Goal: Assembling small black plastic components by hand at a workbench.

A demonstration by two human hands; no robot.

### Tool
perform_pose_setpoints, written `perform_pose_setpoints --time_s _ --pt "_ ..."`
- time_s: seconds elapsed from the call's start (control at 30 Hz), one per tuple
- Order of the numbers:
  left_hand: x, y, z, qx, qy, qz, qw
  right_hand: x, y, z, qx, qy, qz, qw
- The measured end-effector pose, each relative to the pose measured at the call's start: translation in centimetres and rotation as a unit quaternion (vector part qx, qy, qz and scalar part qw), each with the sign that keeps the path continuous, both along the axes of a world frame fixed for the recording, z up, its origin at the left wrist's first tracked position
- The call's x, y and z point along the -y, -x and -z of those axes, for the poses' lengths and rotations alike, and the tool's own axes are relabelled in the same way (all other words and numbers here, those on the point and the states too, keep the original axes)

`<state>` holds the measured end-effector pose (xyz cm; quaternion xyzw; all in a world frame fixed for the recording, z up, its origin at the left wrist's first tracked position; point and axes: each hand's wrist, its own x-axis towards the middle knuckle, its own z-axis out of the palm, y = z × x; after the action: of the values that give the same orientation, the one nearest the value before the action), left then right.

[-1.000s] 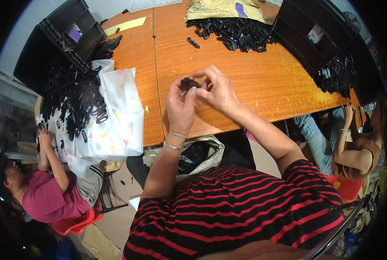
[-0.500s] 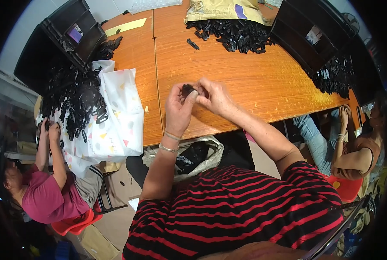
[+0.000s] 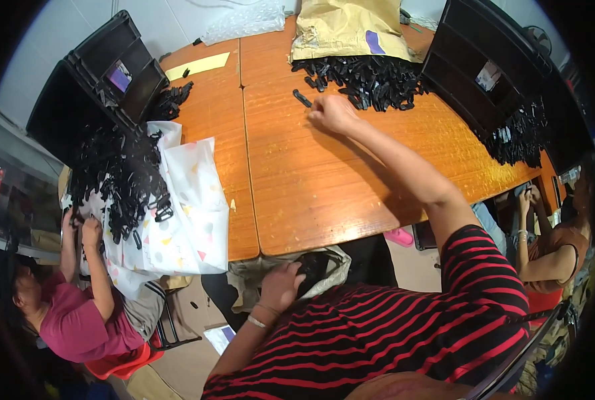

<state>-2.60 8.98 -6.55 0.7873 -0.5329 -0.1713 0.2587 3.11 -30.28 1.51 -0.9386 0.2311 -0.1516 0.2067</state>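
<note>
My right hand (image 3: 334, 114) reaches forward over the wooden table (image 3: 311, 193), its fingers curled together. Its fingertips are right at the near end of a small oblong black plastic piece (image 3: 302, 98); anything inside the fingers is hidden. Just beyond is a heap of similar black pieces (image 3: 381, 87), spilling from a yellowish paper sack (image 3: 341, 33). Low at the table's front edge, my left hand (image 3: 283, 287) is over the mouth of a pale woven sack (image 3: 336, 275) with dark contents. Its fingers are loosely bent and apart, and no piece shows in them.
Black crates (image 3: 124, 80) tilt over more black pieces (image 3: 121, 180) on a patterned white plastic sheet (image 3: 194, 200) at left. Another crate (image 3: 487, 60) stands at right. A co-worker (image 3: 77, 307) sits left, another person (image 3: 547, 263) right. Yellow paper (image 3: 197, 67) lies at the back.
My hands, which were together over the table around a small black piece, have parted. The left has come back to the sack; the right has gone forward toward the heap. The view has shifted slightly.
</note>
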Motion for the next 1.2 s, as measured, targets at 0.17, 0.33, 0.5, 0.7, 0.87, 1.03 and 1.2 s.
perform_pose_setpoints --time_s 0.17,0.33,0.5,0.7,0.87,1.03,1.2 --pt "1.3 -0.4 -2.8 -0.134 0.005 0.001 0.991 3.4 -6.0 3.1 -0.003 0.072 0.079 0.994" --pt "6.5 -6.0 -6.4 -0.293 0.118 -0.065 0.946 1.2 -5.9 2.8 -0.009 -0.07 -0.012 0.997" --pt "13.4 -12.9 -5.4 -0.692 0.198 -0.096 0.687 -5.3 0.0 -1.1 0.147 -0.071 -0.312 0.936" --pt "14.7 -13.1 -2.9 -0.764 0.17 -0.006 0.622 -6.2 2.5 -1.7 0.055 -0.195 -0.414 0.888" --pt "13.9 -12.6 -2.7 -0.751 0.164 -0.017 0.639 0.3 -1.8 -1.7 -0.031 -0.214 -0.301 0.929" --pt "14.6 -11.4 -2.5 -0.706 0.208 -0.037 0.676 9.7 -8.4 2.2 -0.042 0.202 0.056 0.977" --pt "14.1 -11.3 -2.1 -0.689 0.247 -0.031 0.68 7.4 -10.5 2.8 -0.118 0.27 0.023 0.955"
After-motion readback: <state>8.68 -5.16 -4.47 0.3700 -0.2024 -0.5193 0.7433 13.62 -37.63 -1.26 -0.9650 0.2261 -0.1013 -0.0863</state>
